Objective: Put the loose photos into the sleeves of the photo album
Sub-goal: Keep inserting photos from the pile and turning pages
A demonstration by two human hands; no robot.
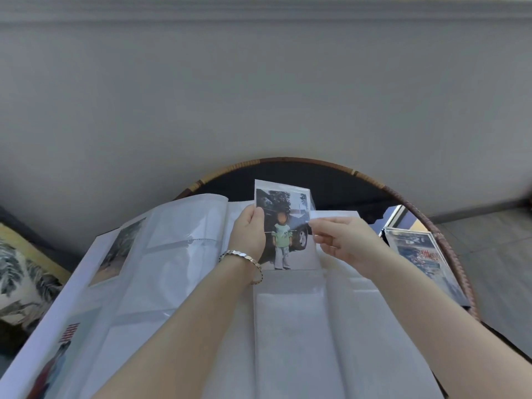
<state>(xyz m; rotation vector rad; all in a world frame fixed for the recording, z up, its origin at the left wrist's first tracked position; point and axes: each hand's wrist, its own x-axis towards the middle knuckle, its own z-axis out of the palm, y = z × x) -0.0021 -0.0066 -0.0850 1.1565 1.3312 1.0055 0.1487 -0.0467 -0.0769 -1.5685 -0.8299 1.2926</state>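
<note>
The white photo album (178,272) lies open across a round table, its clear sleeves facing up. A photo (283,223) of a child in a green shirt beside a dark car stands upright over the top sleeve of the right page. My left hand (249,236) grips the photo's left edge, thumb on its face. My right hand (342,239) pinches the top edge of the clear sleeve (334,216) at the photo's right side. The photo's lower edge meets the sleeve below. A pile of loose photos (420,254) lies on the table to the right.
The round table has a dark glass top and a woven rattan rim (449,240). A leaf-patterned cushion (20,280) sits at the left. The album's left page (115,249) holds photos in its sleeves. A pale wall rises behind the table.
</note>
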